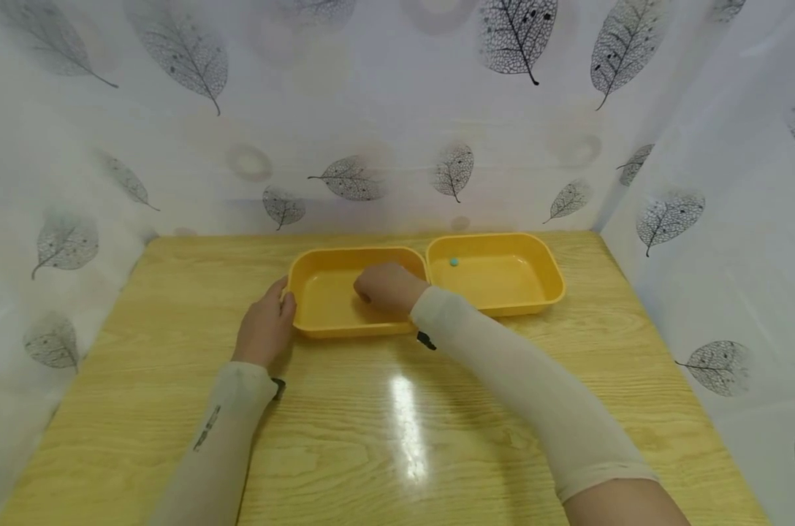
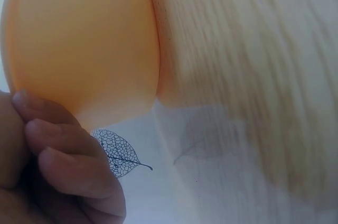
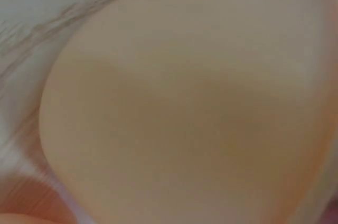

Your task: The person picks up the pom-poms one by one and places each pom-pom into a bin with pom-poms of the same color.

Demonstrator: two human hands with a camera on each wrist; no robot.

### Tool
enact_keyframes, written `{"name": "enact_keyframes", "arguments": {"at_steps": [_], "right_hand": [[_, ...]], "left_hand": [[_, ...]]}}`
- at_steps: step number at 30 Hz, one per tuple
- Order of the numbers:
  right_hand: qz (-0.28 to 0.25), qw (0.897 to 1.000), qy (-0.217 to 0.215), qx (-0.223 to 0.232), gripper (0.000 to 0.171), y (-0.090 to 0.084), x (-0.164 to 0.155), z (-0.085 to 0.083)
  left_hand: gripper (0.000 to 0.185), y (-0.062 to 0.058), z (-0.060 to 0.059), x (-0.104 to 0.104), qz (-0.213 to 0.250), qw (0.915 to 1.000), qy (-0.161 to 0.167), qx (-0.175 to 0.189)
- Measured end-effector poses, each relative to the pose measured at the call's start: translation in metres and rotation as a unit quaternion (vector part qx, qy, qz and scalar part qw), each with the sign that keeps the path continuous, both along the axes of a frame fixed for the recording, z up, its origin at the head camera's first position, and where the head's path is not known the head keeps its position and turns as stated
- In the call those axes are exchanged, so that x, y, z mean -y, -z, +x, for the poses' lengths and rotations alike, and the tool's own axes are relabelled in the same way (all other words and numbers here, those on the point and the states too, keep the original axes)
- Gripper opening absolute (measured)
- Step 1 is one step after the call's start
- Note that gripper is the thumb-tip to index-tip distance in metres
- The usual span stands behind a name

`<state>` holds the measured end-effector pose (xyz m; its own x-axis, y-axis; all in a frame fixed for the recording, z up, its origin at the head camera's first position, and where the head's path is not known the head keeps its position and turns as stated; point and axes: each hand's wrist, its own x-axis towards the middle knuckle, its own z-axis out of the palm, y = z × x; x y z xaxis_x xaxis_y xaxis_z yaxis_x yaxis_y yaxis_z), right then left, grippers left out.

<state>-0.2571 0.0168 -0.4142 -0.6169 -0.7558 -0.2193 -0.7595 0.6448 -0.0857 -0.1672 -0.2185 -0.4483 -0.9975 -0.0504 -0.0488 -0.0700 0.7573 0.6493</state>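
Two shallow yellow plastic trays stand side by side on the table: a left tray (image 1: 325,290) and a right tray (image 1: 503,281). My left hand (image 1: 264,329) grips the rim at the left end of the left tray. Up close in the left wrist view, the curled fingers (image 2: 74,174) meet the tray's wall (image 2: 90,44). My right hand (image 1: 389,288) reaches down inside the left tray with its fingers bent inward. Its fingertips are hidden under the hand, and I cannot tell whether they hold anything. A small teal piece (image 1: 454,261) lies in the right tray near its back left corner.
The trays stand toward the back of a wood-grain table (image 1: 345,431). A white leaf-print sheet (image 1: 371,102) rises behind the table and along both sides. The right forearm's pale sleeve (image 1: 522,372) crosses in front of the right tray. Yellow plastic (image 3: 174,102) fills most of the right wrist view.
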Motion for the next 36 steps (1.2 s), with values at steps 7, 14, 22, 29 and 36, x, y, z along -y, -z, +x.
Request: {"name": "enact_keyframes", "arguments": {"at_steps": [7, 14, 22, 29, 36], "right_hand": [[-0.025, 0.999, 0.021, 0.02, 0.032, -0.01, -0.012, 0.0], [-0.08, 0.996, 0.045, 0.01, 0.008, -0.026, -0.049, 0.007], [-0.199, 0.971, 0.132, 0.03, 0.01, -0.056, -0.115, 0.022], [-0.265, 0.952, 0.154, -0.01, 0.009, -0.039, -0.163, 0.048], [-0.266, 0.95, 0.159, -0.027, 0.009, -0.016, -0.174, 0.062]], "left_hand": [[0.056, 0.003, 0.0, -0.002, -0.004, 1.0, -0.002, -0.009], [0.056, 0.007, -0.006, -0.011, 0.002, 1.0, 0.007, -0.006], [0.058, 0.005, -0.005, -0.008, -0.007, 1.0, 0.003, 0.001], [0.06, 0.003, -0.001, -0.002, -0.016, 0.9999, 0.004, -0.003], [0.06, 0.002, 0.002, 0.0, -0.021, 0.9997, 0.002, -0.006]]}}
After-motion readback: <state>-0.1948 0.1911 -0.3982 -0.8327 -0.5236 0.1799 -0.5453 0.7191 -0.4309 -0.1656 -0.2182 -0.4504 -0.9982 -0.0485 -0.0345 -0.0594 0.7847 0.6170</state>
